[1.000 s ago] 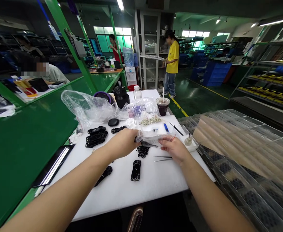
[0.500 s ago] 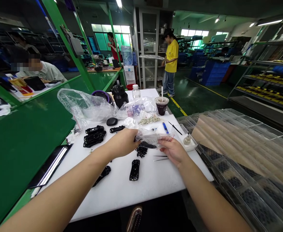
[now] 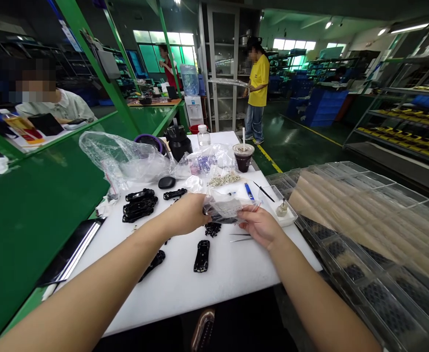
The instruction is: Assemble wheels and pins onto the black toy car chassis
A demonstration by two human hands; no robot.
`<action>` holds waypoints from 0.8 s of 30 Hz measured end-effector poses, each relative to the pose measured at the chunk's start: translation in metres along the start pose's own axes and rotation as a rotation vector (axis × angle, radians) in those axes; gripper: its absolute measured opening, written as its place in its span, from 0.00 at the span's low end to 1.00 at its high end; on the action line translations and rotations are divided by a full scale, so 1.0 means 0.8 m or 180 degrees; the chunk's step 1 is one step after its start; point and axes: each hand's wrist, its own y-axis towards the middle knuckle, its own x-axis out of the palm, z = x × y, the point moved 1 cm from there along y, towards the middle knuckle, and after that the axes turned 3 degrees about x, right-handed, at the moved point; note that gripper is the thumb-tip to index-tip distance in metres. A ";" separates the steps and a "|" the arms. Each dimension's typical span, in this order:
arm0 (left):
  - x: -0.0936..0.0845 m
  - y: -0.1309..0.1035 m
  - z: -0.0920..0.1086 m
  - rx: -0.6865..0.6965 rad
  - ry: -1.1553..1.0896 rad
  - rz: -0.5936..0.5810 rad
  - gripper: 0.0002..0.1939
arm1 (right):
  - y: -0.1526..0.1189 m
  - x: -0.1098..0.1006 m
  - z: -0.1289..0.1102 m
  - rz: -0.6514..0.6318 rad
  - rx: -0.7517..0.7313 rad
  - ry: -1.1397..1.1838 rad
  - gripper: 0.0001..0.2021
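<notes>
Above the middle of the white tabletop (image 3: 177, 288), both hands grip a clear plastic bag (image 3: 223, 205) with dark contents at its bottom. My left hand (image 3: 190, 215) is closed on the bag's left side. On its right side, my right hand (image 3: 260, 222) pinches the film between thumb and fingers. A heap of small black parts (image 3: 212, 229) lies just below the bag. Nearer to me rests a black toy car body (image 3: 201, 256). Another car body (image 3: 153, 264) is partly hidden by my left forearm, and several more (image 3: 140, 206) are stacked at the left.
Tweezers (image 3: 240, 238), a blue cutter (image 3: 249, 191) and a white tray (image 3: 288, 217) lie at the right. A lidded drink cup (image 3: 243, 159), a black bottle (image 3: 178, 143) and a large clear bag (image 3: 126, 159) stand behind. Clear compartment trays (image 3: 368, 234) fill the right side. Co-workers are beyond.
The view has shifted slightly, so everything sits a little further left and higher. Both hands keep hold of the bag, with hardly any movement.
</notes>
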 end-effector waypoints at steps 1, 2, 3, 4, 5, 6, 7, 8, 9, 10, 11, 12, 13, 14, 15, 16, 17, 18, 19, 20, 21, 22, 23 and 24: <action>0.000 0.000 -0.001 -0.0002 0.0012 0.0016 0.12 | 0.001 0.001 0.000 -0.0026 0.0002 -0.0020 0.06; -0.001 -0.001 0.000 -0.0007 0.0029 0.0028 0.12 | 0.002 0.002 0.000 -0.0054 0.0005 -0.0038 0.07; -0.002 -0.002 0.001 -0.0017 0.0052 0.0035 0.12 | 0.003 0.003 0.000 -0.0079 0.0010 -0.0050 0.07; -0.003 -0.003 0.002 -0.0038 0.0082 0.0044 0.11 | 0.004 0.004 0.001 -0.0100 0.0016 -0.0054 0.06; -0.004 -0.004 0.003 -0.0068 0.0116 0.0055 0.11 | 0.005 0.006 0.001 -0.0115 0.0029 -0.0051 0.06; -0.004 -0.004 0.004 -0.0099 0.0150 0.0069 0.12 | 0.006 0.007 0.002 -0.0126 0.0045 -0.0041 0.06; -0.005 -0.005 0.005 -0.0132 0.0181 0.0081 0.12 | 0.007 0.009 0.002 -0.0136 0.0064 -0.0025 0.05; -0.005 -0.006 0.006 -0.0162 0.0210 0.0090 0.13 | 0.007 0.011 0.003 -0.0147 0.0081 -0.0001 0.05; -0.005 -0.006 0.006 -0.0190 0.0234 0.0091 0.12 | 0.007 0.012 0.003 -0.0161 0.0097 0.0030 0.05; -0.005 -0.006 0.005 -0.0207 0.0251 0.0081 0.12 | 0.007 0.013 0.003 -0.0178 0.0114 0.0066 0.05; -0.005 -0.007 0.005 -0.0216 0.0262 0.0061 0.11 | 0.007 0.014 0.003 -0.0196 0.0130 0.0105 0.05; -0.005 -0.007 0.004 -0.0219 0.0269 0.0034 0.09 | 0.007 0.014 0.003 -0.0208 0.0146 0.0146 0.04; -0.005 -0.007 0.003 -0.0220 0.0278 0.0004 0.08 | 0.007 0.013 0.003 -0.0215 0.0162 0.0186 0.04; -0.006 -0.007 0.003 -0.0223 0.0289 -0.0024 0.08 | 0.007 0.012 0.003 -0.0215 0.0178 0.0224 0.04; -0.006 -0.006 0.003 -0.0235 0.0308 -0.0052 0.08 | 0.007 0.011 0.004 -0.0207 0.0189 0.0263 0.04; -0.008 -0.006 0.004 -0.0259 0.0336 -0.0077 0.07 | 0.008 0.010 0.004 -0.0194 0.0196 0.0303 0.04; -0.009 -0.005 0.005 -0.0293 0.0373 -0.0103 0.07 | 0.008 0.009 0.005 -0.0178 0.0198 0.0346 0.04; -0.010 -0.004 0.007 -0.0327 0.0415 -0.0126 0.06 | 0.008 0.008 0.005 -0.0159 0.0200 0.0389 0.04; -0.012 -0.003 0.010 -0.0357 0.0459 -0.0138 0.05 | 0.008 0.008 0.006 -0.0138 0.0199 0.0434 0.04; -0.014 -0.001 0.013 -0.0379 0.0505 -0.0141 0.05 | 0.008 0.008 0.006 -0.0114 0.0196 0.0479 0.04; -0.015 0.001 0.016 -0.0395 0.0550 -0.0133 0.04 | 0.008 0.008 0.007 -0.0092 0.0193 0.0523 0.04; -0.017 0.003 0.018 -0.0407 0.0589 -0.0116 0.04 | 0.008 0.008 0.007 -0.0071 0.0192 0.0562 0.04; -0.017 0.005 0.021 -0.0417 0.0621 -0.0098 0.04 | 0.008 0.008 0.007 -0.0054 0.0193 0.0598 0.04; -0.018 0.007 0.022 -0.0426 0.0642 -0.0086 0.04 | 0.008 0.007 0.007 -0.0042 0.0197 0.0626 0.04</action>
